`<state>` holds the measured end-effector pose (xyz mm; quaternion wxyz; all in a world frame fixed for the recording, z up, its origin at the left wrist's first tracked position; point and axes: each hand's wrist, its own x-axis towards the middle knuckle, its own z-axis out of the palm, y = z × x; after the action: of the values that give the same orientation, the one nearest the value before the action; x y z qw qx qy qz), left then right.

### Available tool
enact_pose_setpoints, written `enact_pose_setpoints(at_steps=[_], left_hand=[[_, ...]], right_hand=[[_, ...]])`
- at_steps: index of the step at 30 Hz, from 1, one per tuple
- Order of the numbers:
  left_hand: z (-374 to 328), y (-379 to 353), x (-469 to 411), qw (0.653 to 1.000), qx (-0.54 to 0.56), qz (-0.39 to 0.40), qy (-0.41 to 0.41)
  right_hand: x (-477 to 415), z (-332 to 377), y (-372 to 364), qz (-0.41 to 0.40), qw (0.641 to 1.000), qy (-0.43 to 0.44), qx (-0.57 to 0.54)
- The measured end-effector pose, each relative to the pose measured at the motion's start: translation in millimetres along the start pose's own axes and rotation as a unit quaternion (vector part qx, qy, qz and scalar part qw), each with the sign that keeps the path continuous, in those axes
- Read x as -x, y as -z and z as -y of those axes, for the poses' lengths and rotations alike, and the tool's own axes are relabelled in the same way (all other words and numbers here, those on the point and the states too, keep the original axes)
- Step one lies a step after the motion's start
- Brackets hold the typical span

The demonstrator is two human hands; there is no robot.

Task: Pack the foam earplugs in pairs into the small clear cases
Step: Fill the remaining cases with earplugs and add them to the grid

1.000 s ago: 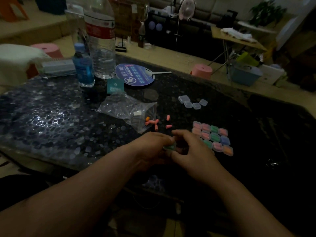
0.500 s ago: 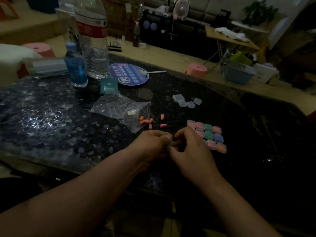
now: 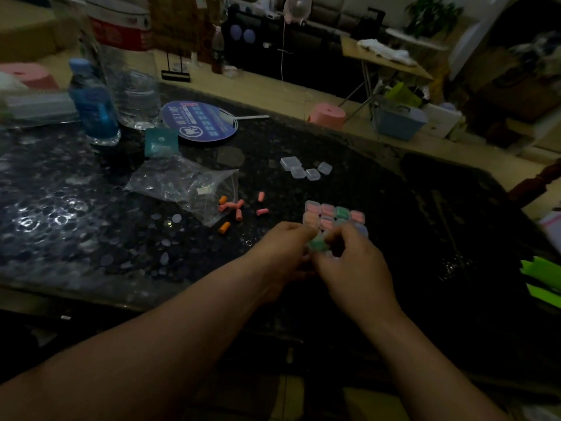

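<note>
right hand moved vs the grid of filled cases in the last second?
Yes. The right hand has shifted slightly away from the person: its fingers now overlap the near rows of the filled cases, which were more exposed before.

You see pink and orange earplugs (image 3: 239,208), a green-filled case (image 3: 318,245), a blue fan (image 3: 198,122), a dark speckled table (image 3: 91,226).

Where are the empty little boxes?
In the head view, four empty clear cases sit mid-table, beyond the filled cases, right of the plastic bag.

A single head-worn view looks forward and down, close over the dark table (image 3: 91,238).
</note>
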<state>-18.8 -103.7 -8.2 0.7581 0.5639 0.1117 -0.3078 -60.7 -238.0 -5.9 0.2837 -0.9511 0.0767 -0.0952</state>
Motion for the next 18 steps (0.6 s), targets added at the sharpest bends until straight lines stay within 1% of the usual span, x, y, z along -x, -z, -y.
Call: enact_pose_setpoints(at_steps=[2,4,6,8,12,15,18], left_hand=[[-4,-6,4,1.0,-0.007,-0.006,-0.007],[-9,-6,10,0.999,-0.015,-0.034,-0.013],[-12,-4,13,0.999,-0.015,-0.049,-0.01],[-14,-5,16,0.998,-0.008,-0.055,0.001],[-14,-7,15,0.998,-0.015,-0.06,0.0],[-13,-6,13,0.998,-0.025,-0.061,0.005],[-14,-4,12,0.997,-0.033,-0.064,0.009]], right_hand=[[-6,-18,9,-0.027,0.999,-0.04,0.004],[-14,-38,15,-0.046,0.995,-0.084,0.019],[-19,-56,18,-0.042,0.99,-0.13,0.031],[-20,-69,16,-0.022,0.987,-0.156,0.03],[-22,-77,8,0.009,0.986,-0.156,0.057],[-24,-77,6,0.015,0.986,-0.144,0.081],[-21,-76,4,0.02,0.988,-0.134,0.079]])
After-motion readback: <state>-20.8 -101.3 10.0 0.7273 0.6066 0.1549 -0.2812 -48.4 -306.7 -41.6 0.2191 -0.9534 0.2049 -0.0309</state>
